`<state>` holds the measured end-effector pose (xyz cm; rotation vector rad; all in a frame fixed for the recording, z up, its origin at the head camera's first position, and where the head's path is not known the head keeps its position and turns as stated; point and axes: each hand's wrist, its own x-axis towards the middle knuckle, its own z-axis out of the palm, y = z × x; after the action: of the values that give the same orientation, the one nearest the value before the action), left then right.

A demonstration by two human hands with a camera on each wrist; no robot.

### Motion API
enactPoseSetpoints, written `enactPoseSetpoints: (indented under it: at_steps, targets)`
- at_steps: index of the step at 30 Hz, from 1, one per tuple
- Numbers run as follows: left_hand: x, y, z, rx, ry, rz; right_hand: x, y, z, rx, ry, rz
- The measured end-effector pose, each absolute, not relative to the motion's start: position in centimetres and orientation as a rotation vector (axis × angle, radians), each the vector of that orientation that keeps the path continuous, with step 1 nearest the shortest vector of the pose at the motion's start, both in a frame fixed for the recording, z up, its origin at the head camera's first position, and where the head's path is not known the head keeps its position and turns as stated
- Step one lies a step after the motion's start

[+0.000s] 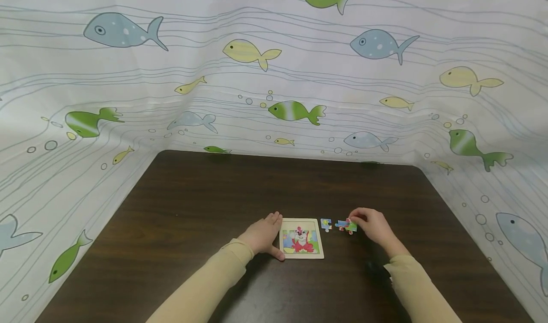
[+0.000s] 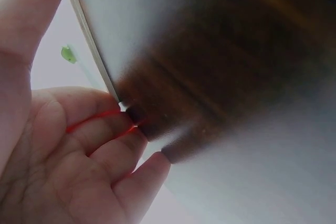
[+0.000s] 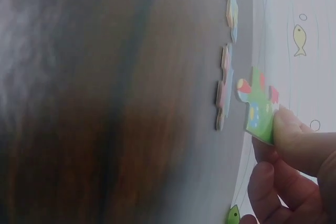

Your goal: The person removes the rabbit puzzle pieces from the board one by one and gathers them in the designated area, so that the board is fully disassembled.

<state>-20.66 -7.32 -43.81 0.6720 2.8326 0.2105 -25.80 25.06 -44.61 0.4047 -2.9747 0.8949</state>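
A square wooden puzzle tray [image 1: 320, 247] lies on the table, its lower part filled with a picture of a red and white animal. Bare wood shows in the tray's upper part. My left hand [image 1: 262, 235] rests along the tray's left side with fingers extended; in the left wrist view the fingertips meet the tray's edge [image 2: 94, 45]. To the right, my right hand [image 1: 372, 224] pinches a green puzzle piece [image 3: 258, 114] between thumb and fingers, raised off the table. A blue and yellow piece [image 1: 326, 224] and a blue and pink piece [image 1: 341, 224] lie between tray and right hand.
The dark wooden table [image 1: 257, 185] extends around the tray on all sides. A white fish-patterned curtain [image 1: 239, 85] encloses its back and both sides.
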Motion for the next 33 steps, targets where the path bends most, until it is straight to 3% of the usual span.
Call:
enactPoseSetpoints:
  at_steps: [33]
  targets:
    - [-20.6, -7.3, -43.9, 0.661, 2.814, 0.212, -26.2, 27.5, -44.7, 0.332, -3.094, 0.740]
